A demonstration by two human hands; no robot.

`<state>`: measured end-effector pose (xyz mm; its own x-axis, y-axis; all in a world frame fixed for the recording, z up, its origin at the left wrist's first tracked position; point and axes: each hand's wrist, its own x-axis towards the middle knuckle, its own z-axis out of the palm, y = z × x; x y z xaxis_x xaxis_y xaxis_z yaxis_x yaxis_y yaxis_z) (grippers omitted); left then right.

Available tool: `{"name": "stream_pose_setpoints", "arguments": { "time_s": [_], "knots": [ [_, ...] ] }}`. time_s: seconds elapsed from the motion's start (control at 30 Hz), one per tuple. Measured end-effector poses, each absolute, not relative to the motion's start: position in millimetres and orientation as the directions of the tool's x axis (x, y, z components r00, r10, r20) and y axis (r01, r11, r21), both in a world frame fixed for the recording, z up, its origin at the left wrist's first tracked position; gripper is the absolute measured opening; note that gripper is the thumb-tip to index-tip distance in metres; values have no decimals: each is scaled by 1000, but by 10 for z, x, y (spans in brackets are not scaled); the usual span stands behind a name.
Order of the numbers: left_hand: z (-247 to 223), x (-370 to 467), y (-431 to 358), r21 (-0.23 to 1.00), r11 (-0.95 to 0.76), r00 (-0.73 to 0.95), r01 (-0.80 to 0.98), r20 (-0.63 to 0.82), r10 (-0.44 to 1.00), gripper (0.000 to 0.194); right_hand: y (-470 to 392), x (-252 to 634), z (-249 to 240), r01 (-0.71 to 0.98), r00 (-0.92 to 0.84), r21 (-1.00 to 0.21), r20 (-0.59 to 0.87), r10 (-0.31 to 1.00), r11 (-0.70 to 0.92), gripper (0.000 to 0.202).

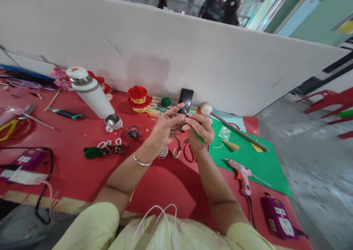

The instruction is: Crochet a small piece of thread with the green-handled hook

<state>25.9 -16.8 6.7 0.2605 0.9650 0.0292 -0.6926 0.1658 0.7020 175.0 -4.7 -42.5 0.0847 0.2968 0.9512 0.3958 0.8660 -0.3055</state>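
Above the middle of the table, my left hand point(167, 126) and my right hand point(202, 127) meet at the fingertips. A slim tool with a green shaft point(199, 137), much like a crochet hook, sits in my right hand, its lower end pointing back toward my wrist. Dark yarn point(182, 126) runs between the fingertips, and my left hand pinches it, index finger raised. Fingers hide most of the work. Below the hands lie a small round spool point(163, 152) and scissors with red-orange handles point(189, 153). A black phone point(185, 98) leans against the partition behind.
To the left stand a white flask point(92, 97), a metal cup point(113, 122), a multicolour yarn ball point(132, 132) and a beaded yarn piece point(103, 149). To the right, a pink glue gun point(242, 175) rests near a green sheet point(264, 169) and a purple power box point(278, 217). A white partition point(220, 66) borders the table.
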Motion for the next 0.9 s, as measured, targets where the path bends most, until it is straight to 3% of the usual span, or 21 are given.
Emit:
{"name": "stream_pose_setpoints", "arguments": {
  "time_s": [0.2,0.47,0.73,0.9],
  "knots": [
    [133,122,-117,688,310,393,-657,-38,919,57,35,1888,-298,131,-55,-414,904,423,901,23],
    [123,128,-98,649,402,464,-647,-83,882,52,81,1879,-393,296,-14,-332,936,351,896,21],
    [131,66,-91,691,389,475,-609,-75,877,53,74,2034,-182,52,-161,-412,896,415,910,22],
    [110,37,-65,702,380,479,-603,-62,875,49,41,2091,-117,-2,-220,-460,866,449,888,23]
  ]
}}
